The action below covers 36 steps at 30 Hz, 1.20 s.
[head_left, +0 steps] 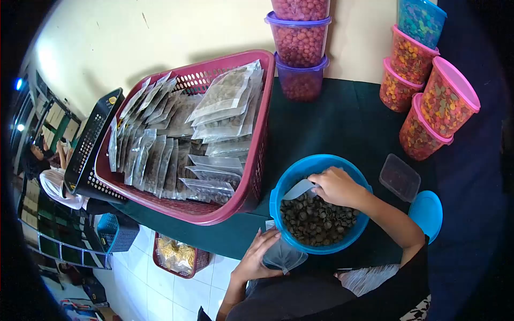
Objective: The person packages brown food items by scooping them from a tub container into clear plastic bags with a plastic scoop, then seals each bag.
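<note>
My right hand (336, 186) grips a pale scoop (300, 189) inside a round blue tub (274, 206). Dark round pieces (319, 220), perhaps small crackers, lie in the tub, and the scoop's blade rests against them near the far left wall. Just outside the tub's near left side, my left hand (258, 255) holds a clear plastic bag (286, 255) between thumb and fingers. The bag looks mostly flat, and I cannot make out any contents. A large maroon basket (250, 184) left of the tub is packed with filled, flat clear packets (222, 101).
Lidded tubs of red balls (300, 45) and colourful pieces (450, 96) stand in stacks behind. A clear container (400, 177) and a blue lid (426, 214) lie right of the tub. A black basket (91, 144) stands far left; a floor basket (201, 260) holds yellow packets. Other people (56, 187) are beyond.
</note>
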{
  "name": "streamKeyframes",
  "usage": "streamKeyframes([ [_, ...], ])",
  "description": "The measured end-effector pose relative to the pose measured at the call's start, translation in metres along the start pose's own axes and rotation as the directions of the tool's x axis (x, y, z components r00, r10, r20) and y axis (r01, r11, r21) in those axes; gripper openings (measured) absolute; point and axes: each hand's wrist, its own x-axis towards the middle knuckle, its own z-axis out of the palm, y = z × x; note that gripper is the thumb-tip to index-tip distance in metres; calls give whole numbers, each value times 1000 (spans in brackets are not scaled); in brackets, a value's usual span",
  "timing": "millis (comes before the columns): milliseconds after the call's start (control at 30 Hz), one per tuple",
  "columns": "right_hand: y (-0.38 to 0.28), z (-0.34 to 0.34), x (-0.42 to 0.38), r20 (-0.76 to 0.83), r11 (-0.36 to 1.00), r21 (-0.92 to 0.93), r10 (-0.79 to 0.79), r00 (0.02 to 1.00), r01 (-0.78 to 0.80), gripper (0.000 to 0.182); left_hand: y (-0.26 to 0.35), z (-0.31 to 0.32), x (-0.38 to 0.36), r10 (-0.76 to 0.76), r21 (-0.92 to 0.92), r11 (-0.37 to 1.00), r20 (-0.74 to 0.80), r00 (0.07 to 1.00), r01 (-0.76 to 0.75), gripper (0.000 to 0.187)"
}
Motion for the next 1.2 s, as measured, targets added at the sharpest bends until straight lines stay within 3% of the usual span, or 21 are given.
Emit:
streamKeyframes([
  [33, -2, 0, -1, 69, 998, 37, 54, 996, -57, 18, 0, 0, 0, -2, -1, 1000, 1, 1000, 2, 91],
  [167, -1, -3, -11, 130, 996, 83, 16, 991, -27, 19, -9, 5, -5, 1, 46, 999, -10, 1000, 0, 104],
  [233, -3, -4, -16, 289, 991, 132, -20, 957, -19, 19, -10, 9, -7, 2, 77, 997, -16, 1000, 0, 109],
  [300, -4, -6, -20, 304, 991, 132, -10, 953, -31, 18, -8, 13, -8, -35, -24, 999, -109, 993, 33, 110],
  [433, -6, -14, -26, 346, 993, 101, 29, 938, -68, 22, -10, 15, -8, -55, -45, 998, -84, 995, 51, 123],
  [533, -2, -18, -28, 548, 968, 171, 62, 834, -185, 31, -12, 14, -8, -56, -45, 998, -100, 993, 51, 123],
  [567, -1, -21, -26, 543, 968, 176, 56, 838, -179, 31, -13, 13, -7, -47, -73, 997, -119, 992, 39, 123],
  [633, -3, -23, -21, 747, 897, 180, 142, 650, -404, 37, -13, 7, -11, -49, -97, 995, -141, 989, 36, 123],
  [667, -6, -21, -19, 766, 899, 154, 153, 624, -410, 41, -12, 4, -10, -53, -87, 995, -143, 988, 41, 120],
  [833, -13, -7, -22, 770, 838, 166, 218, 599, -519, 43, -16, -8, -5, -25, -40, 999, -104, 994, 21, 118],
  [900, -17, -9, -26, 683, 775, 242, 290, 670, -583, 41, -27, -10, -2, 16, -26, 999, -82, 997, -19, 119],
  [933, -14, -6, -32, 603, 780, 335, 253, 756, -528, 41, -33, -9, -1, 41, -8, 999, -77, 996, -41, 121],
  [967, -14, -6, -37, 600, 772, 326, 277, 750, -546, 41, -38, -7, 0, 55, -24, 998, -65, 996, -57, 121],
  [1033, -20, -7, -45, 402, 721, 512, 280, 872, -468, 38, -46, -3, 1, 48, -97, 994, -78, 996, -55, 124],
  [1200, -60, -25, -47, 268, 702, 412, 516, 814, -581, 41, -47, -6, 11, 138, -149, 979, -33, 990, -141, 127],
])
